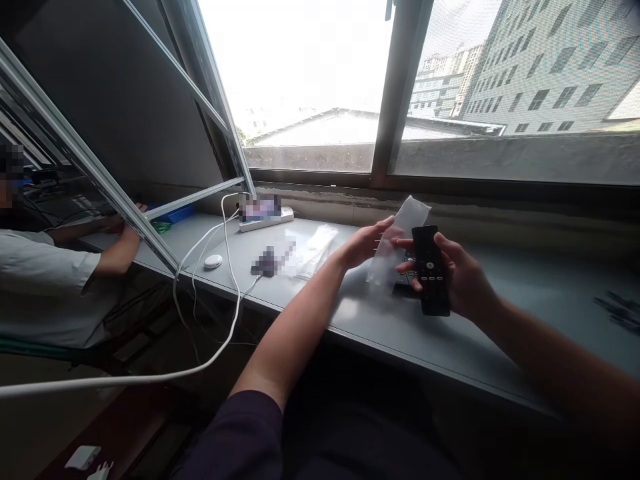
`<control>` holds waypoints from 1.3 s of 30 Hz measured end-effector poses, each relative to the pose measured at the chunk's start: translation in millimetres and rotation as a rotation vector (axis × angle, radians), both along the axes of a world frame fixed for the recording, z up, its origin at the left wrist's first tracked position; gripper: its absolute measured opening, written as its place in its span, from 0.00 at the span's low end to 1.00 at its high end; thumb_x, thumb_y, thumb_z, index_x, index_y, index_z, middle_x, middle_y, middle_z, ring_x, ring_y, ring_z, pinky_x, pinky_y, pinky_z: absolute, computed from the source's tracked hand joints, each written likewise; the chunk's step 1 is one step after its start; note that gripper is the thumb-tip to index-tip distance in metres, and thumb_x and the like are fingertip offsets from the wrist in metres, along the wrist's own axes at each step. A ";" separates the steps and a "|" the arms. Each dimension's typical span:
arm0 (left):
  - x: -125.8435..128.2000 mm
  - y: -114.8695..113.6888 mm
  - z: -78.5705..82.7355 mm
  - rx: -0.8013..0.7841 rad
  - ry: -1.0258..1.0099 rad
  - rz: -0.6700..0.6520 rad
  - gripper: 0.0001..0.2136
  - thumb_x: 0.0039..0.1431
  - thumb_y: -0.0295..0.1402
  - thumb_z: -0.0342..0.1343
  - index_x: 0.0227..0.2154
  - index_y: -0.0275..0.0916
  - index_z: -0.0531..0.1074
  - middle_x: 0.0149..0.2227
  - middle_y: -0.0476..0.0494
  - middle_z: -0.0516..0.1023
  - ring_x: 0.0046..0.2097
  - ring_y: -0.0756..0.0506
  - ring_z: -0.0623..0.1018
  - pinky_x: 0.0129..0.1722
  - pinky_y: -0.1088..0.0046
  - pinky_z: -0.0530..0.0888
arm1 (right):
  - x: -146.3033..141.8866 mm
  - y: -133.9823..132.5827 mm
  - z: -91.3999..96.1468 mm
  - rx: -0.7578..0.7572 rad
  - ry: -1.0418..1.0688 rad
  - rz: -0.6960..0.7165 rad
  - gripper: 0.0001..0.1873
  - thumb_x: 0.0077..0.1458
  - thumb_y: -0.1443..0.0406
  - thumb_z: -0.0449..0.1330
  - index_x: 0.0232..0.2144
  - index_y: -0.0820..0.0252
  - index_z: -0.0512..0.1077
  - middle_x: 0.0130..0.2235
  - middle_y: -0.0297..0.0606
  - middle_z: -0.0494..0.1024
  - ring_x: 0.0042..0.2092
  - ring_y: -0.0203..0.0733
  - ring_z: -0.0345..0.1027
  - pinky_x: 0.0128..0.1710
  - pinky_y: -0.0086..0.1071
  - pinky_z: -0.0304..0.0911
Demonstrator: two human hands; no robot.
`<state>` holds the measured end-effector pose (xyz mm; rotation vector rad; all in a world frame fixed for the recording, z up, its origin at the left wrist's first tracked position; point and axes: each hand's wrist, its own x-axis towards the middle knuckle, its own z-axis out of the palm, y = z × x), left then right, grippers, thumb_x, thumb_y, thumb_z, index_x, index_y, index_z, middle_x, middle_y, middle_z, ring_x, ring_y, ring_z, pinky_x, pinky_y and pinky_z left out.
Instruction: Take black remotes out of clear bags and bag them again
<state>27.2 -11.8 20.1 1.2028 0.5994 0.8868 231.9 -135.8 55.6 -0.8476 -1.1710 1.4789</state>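
Note:
My right hand grips a black remote control upright, its buttons facing me. My left hand holds a clear plastic bag, whose lower part hangs next to the remote and touches my right fingers. Behind the remote, a dark keypad lies partly hidden on the grey desk. Farther left on the desk lie a second clear bag and a small blurred dark object.
A white power strip with white cables and a round white device sits left on the desk. An open window frame slants there. Beyond it, a seated person's hand reaches the desk. Window glass lines the back.

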 end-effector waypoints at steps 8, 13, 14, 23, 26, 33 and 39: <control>-23.7 -13.9 17.2 0.223 0.126 0.395 0.13 0.69 0.41 0.67 0.48 0.38 0.85 0.44 0.40 0.88 0.36 0.48 0.82 0.44 0.70 0.78 | -0.6 1.5 -0.4 -0.078 0.043 -0.024 0.34 0.76 0.45 0.51 0.44 0.62 0.88 0.51 0.59 0.87 0.34 0.49 0.76 0.24 0.37 0.72; -99.1 -15.7 37.3 0.523 0.650 0.547 0.18 0.72 0.34 0.63 0.62 0.39 0.80 0.43 0.38 0.88 0.41 0.43 0.84 0.49 0.66 0.80 | -0.4 3.7 -3.5 -0.149 0.078 -0.034 0.36 0.77 0.42 0.49 0.45 0.62 0.87 0.37 0.50 0.81 0.29 0.45 0.70 0.23 0.36 0.70; -113.0 -16.9 40.5 0.528 0.781 0.576 0.21 0.72 0.32 0.63 0.65 0.39 0.79 0.44 0.37 0.88 0.44 0.41 0.85 0.52 0.64 0.80 | -0.3 4.1 -4.4 -0.156 0.077 -0.024 0.36 0.77 0.42 0.49 0.45 0.62 0.87 0.36 0.49 0.80 0.28 0.45 0.69 0.24 0.36 0.70; -115.2 -33.6 45.7 0.449 1.509 0.641 0.20 0.68 0.35 0.64 0.60 0.40 0.83 0.67 0.29 0.80 0.67 0.30 0.78 0.68 0.55 0.72 | -0.1 5.0 -7.0 -0.170 0.069 0.023 0.34 0.76 0.40 0.51 0.45 0.59 0.86 0.34 0.45 0.78 0.28 0.44 0.65 0.24 0.36 0.68; -80.5 -35.2 49.0 0.634 1.214 0.661 0.18 0.73 0.42 0.62 0.58 0.39 0.84 0.68 0.29 0.79 0.69 0.30 0.76 0.73 0.55 0.69 | 0.6 5.7 -7.8 -0.175 0.074 0.040 0.35 0.77 0.42 0.50 0.47 0.62 0.86 0.34 0.45 0.78 0.28 0.43 0.66 0.24 0.36 0.68; 27.0 -43.1 35.4 0.481 0.369 0.141 0.20 0.66 0.48 0.69 0.53 0.40 0.86 0.49 0.39 0.89 0.54 0.37 0.85 0.63 0.62 0.76 | 2.4 14.5 -17.1 -0.198 0.032 0.068 0.32 0.76 0.40 0.52 0.39 0.56 0.81 0.33 0.46 0.81 0.27 0.46 0.70 0.24 0.37 0.70; 58.1 -32.9 25.9 0.379 0.222 0.371 0.17 0.66 0.42 0.71 0.54 0.43 0.85 0.48 0.41 0.88 0.54 0.38 0.83 0.62 0.63 0.76 | 9.6 22.1 -18.3 -0.242 0.064 0.047 0.29 0.78 0.43 0.50 0.39 0.54 0.79 0.32 0.44 0.80 0.27 0.47 0.71 0.26 0.39 0.74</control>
